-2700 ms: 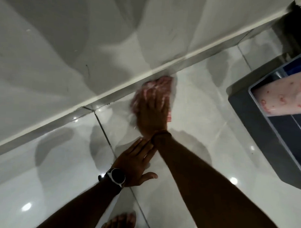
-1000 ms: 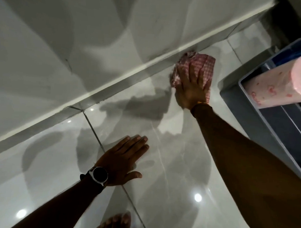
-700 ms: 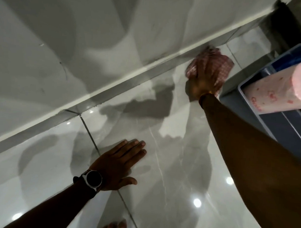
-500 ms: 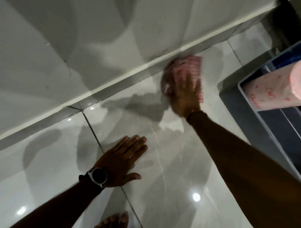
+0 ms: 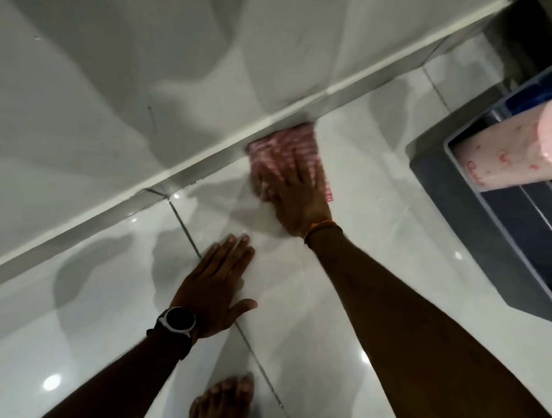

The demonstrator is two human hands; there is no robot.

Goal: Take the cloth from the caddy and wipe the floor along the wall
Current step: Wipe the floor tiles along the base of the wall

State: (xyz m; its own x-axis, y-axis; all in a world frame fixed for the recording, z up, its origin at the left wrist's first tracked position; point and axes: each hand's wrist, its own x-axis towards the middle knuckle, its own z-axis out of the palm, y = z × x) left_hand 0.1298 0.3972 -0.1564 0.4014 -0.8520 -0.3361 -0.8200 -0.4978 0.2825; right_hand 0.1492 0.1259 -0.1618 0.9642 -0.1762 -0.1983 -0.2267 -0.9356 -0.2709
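Observation:
A pink checked cloth (image 5: 281,145) lies flat on the glossy floor tile, right against the base of the white wall (image 5: 148,79). My right hand (image 5: 295,198) presses down on the cloth with fingers spread over it; both are blurred by motion. My left hand (image 5: 215,285), with a watch on its wrist, rests flat on the floor nearer to me, holding nothing. The grey-blue caddy (image 5: 492,257) stands on the floor at the right.
A pink patterned paper roll (image 5: 514,154) lies in the caddy. A tile joint (image 5: 186,229) runs from the wall toward me under my left hand. My bare foot (image 5: 224,401) shows at the bottom edge. A dark corner (image 5: 537,33) sits at the top right.
My right hand has slid the cloth leftward along the wall, away from the caddy, after first sweeping it right. My left hand has stayed planted on the floor.

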